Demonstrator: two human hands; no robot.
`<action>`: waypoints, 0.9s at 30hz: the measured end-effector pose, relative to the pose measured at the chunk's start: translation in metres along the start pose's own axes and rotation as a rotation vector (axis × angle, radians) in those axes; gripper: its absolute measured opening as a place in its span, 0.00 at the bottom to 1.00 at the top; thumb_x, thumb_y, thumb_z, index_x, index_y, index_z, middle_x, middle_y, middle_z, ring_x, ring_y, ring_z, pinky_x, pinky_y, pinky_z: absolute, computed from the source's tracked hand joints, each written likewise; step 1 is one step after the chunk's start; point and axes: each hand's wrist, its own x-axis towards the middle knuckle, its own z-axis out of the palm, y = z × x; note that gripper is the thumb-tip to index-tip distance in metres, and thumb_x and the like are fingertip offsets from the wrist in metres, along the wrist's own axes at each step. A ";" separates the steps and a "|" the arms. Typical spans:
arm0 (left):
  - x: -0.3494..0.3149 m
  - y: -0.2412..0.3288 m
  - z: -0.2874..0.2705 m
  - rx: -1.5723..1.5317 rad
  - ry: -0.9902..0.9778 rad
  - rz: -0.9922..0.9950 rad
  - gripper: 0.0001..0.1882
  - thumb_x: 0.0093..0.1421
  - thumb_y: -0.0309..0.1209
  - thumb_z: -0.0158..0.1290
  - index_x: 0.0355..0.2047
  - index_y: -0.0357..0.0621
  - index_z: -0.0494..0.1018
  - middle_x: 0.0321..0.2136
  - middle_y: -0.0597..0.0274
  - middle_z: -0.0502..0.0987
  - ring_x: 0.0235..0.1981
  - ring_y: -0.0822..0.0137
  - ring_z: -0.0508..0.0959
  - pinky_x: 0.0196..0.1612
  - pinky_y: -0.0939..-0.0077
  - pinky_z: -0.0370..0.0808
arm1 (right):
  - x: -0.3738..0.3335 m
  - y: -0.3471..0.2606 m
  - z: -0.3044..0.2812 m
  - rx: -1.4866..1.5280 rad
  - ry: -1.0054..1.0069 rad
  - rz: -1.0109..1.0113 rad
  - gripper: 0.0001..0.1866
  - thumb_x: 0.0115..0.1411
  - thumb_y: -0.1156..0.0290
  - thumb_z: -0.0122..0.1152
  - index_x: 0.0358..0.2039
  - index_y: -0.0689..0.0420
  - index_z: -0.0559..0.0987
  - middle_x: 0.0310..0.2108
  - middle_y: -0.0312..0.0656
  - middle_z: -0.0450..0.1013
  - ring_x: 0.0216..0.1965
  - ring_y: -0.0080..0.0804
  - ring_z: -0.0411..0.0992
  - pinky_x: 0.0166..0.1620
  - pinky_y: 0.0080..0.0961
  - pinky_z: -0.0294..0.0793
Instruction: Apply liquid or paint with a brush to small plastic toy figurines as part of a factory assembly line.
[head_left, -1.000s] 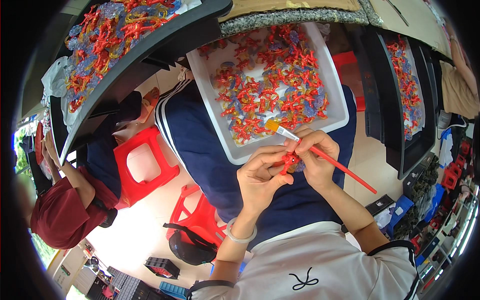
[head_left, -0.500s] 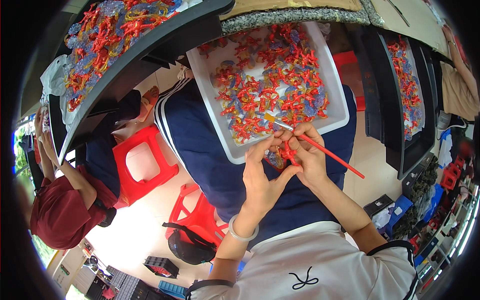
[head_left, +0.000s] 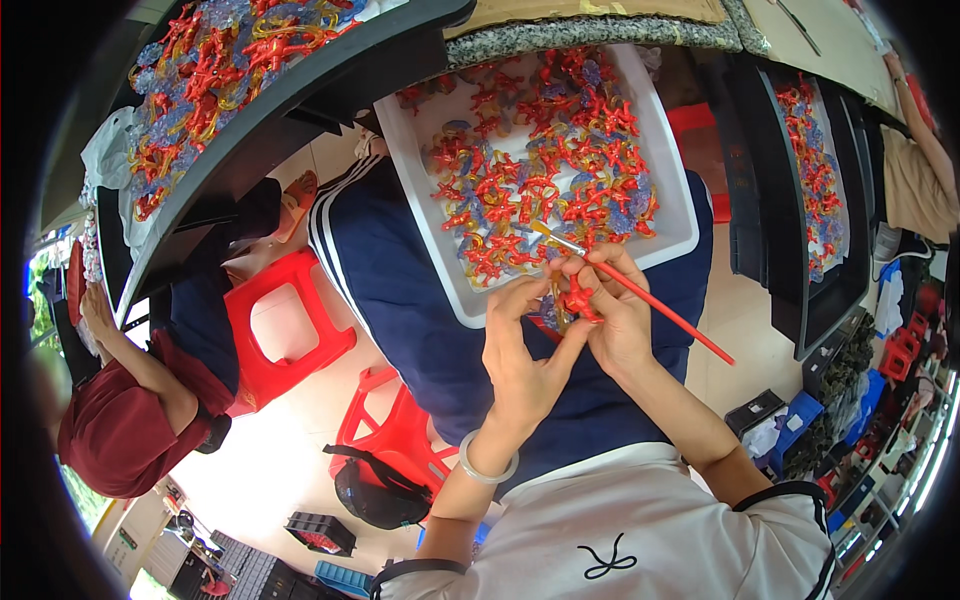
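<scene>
Just past the near edge of the white tray, both my hands work on a small red plastic figurine point(head_left: 577, 299) with clear yellow and purple parts. My left hand point(head_left: 520, 350) is closed about it from the left, thumb and fingertips pinching. My right hand point(head_left: 618, 325) pinches the figurine's other side. A paintbrush point(head_left: 672, 312) with a red handle also sits in my right hand, its yellowish bristles pointing up and left over the tray. Fingers partly hide the figurine. The white tray point(head_left: 684, 215) rests on my lap, holding many similar red, yellow and purple figurines.
Black trays with more figurines stand at the upper left point(head_left: 380, 50) and at the right point(head_left: 790, 290). A stone-edged table point(head_left: 600, 32) runs along the far side. Red stools point(head_left: 330, 345) and a black bag point(head_left: 375, 495) are at left. A co-worker in maroon point(head_left: 130, 425) sits there.
The figurine has turned between my fingers and shows more of its clear yellow and purple parts. The paintbrush has shifted slightly right. At the left, the co-worker's arms have moved.
</scene>
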 end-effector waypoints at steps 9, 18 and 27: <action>0.002 -0.006 -0.015 -0.500 0.004 -0.481 0.04 0.64 0.24 0.51 0.35 0.34 0.71 0.30 0.62 0.78 0.30 0.79 0.75 0.33 0.87 0.72 | -0.012 -0.013 0.002 -0.544 -0.062 -0.190 0.12 0.53 0.86 0.63 0.36 0.63 0.74 0.36 0.45 0.76 0.40 0.29 0.77 0.44 0.23 0.77; -0.001 0.005 -0.012 -0.419 0.018 -0.471 0.06 0.62 0.22 0.53 0.38 0.31 0.72 0.32 0.59 0.79 0.34 0.76 0.78 0.37 0.84 0.76 | -0.019 -0.019 0.008 -0.747 -0.123 -0.337 0.15 0.49 0.91 0.63 0.36 0.64 0.72 0.36 0.49 0.75 0.39 0.32 0.76 0.42 0.25 0.78; 0.001 0.021 -0.004 -0.184 0.190 -0.302 0.07 0.55 0.17 0.58 0.35 0.33 0.77 0.34 0.54 0.80 0.34 0.71 0.79 0.31 0.82 0.78 | -0.020 -0.015 0.021 -0.769 -0.097 -0.426 0.14 0.49 0.92 0.63 0.34 0.63 0.72 0.35 0.50 0.76 0.35 0.28 0.74 0.38 0.22 0.76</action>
